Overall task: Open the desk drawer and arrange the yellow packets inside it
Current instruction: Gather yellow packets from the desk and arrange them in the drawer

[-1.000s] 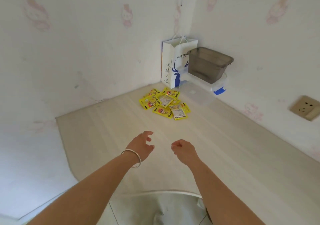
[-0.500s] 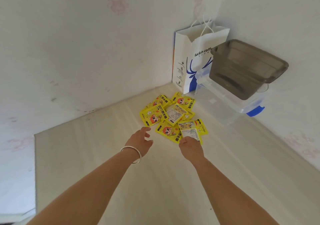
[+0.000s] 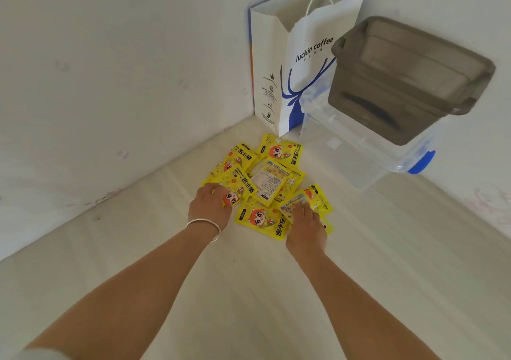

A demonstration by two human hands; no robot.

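Several yellow packets [image 3: 269, 182] with a cartoon face lie in a loose overlapping pile on the pale wooden desk top [image 3: 249, 290], near the far corner. My left hand [image 3: 211, 206], with a silver bangle on its wrist, grips the near-left packet [image 3: 239, 184] at its lower corner. My right hand [image 3: 305, 222] pinches the near-right packet [image 3: 309, 199], which lies label side up and slightly raised. No drawer is in view.
A white and blue paper bag [image 3: 293, 63] stands in the corner behind the pile. To its right, a smoky grey plastic bin [image 3: 409, 77] sits on a clear lidded box with a blue clip [image 3: 367, 149]. Walls close in at left and right.
Both hands have reached forward from mid-desk onto the pile. The left now holds the near-left packet and the right has closed on the near-right one. The view has moved closer.
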